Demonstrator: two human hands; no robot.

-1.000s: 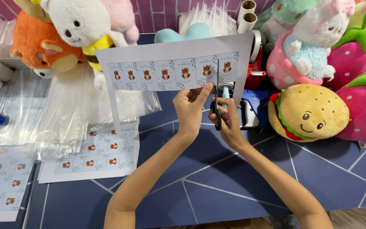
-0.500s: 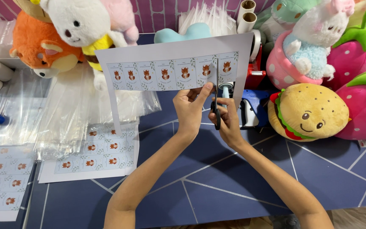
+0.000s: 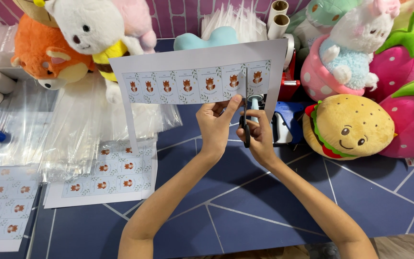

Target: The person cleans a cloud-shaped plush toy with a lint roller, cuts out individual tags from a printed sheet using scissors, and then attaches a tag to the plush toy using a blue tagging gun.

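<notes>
While L hand (image 3: 219, 122) pinches sheet (image 3: 197, 72), R hand (image 3: 259, 134) grips scissors (image 3: 248, 122): cut betw. last two labels partway; five labels uncut.

Place: looking like a small craft or gift-packing workspace.
Goods: plush toys (image 3: 346, 127) crowding the dark blue table (image 3: 245, 201).
Supplies: clear bags (image 3: 68, 134) piling up beside printed label sheets (image 3: 106, 175); tape dispenser (image 3: 288, 76) sitting behind.
</notes>
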